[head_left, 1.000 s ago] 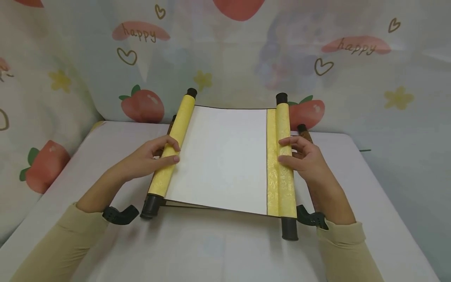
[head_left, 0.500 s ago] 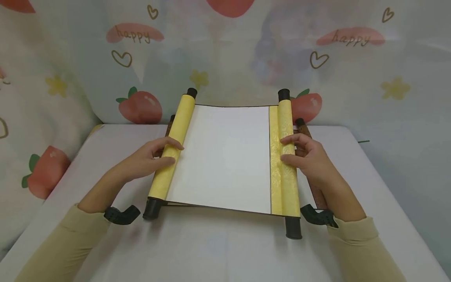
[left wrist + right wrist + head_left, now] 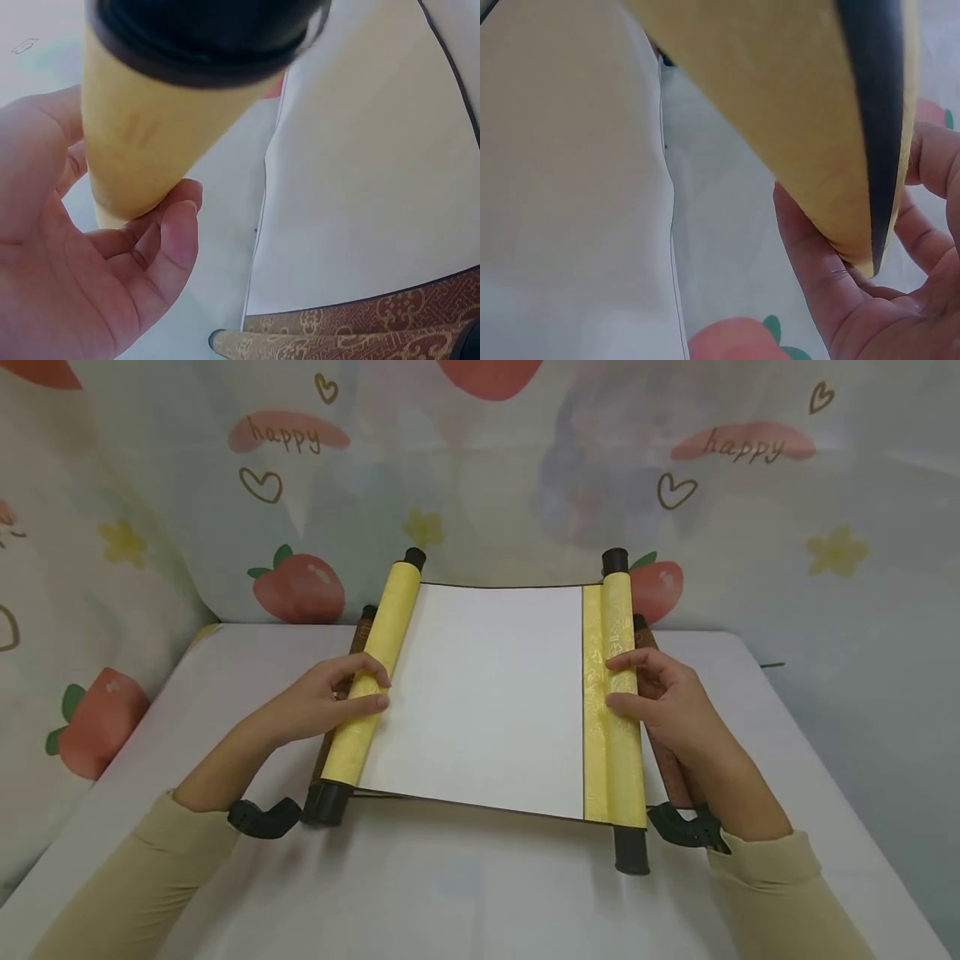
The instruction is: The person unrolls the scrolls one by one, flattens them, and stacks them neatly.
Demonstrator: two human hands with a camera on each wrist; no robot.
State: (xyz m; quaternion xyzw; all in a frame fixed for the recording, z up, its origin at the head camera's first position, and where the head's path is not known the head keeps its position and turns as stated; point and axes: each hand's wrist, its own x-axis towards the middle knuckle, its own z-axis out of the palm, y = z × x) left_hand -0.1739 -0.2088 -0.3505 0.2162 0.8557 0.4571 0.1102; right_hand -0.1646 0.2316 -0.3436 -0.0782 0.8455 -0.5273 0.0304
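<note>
A yellow-bordered hanging scroll (image 3: pixel 487 702) with a blank white sheet and black knobs is spread between my two hands. My left hand (image 3: pixel 315 697) grips its left yellow roll (image 3: pixel 386 622), with thumb and fingers curled around it. On the other side my right hand (image 3: pixel 675 702) holds the right roll (image 3: pixel 626 768), thumb and index finger on its front. In the left wrist view the roll (image 3: pixel 142 142) sits in the curled fingers. Beneath it lies a second scroll with brown patterned rolls (image 3: pixel 669 768), mostly covered; its white sheet (image 3: pixel 570 195) shows in the right wrist view.
The scrolls are over a table with a white cover (image 3: pixel 420 893). Behind it hangs a cloth backdrop (image 3: pixel 480 485) printed with fruit, hearts and flowers. A black wrist strap (image 3: pixel 264 818) is on the left wrist, and another (image 3: pixel 686 827) on the right.
My right hand has shifted slightly to the right with the right roll, so the yellow scroll spans a little wider. My left hand keeps its hold almost in place.
</note>
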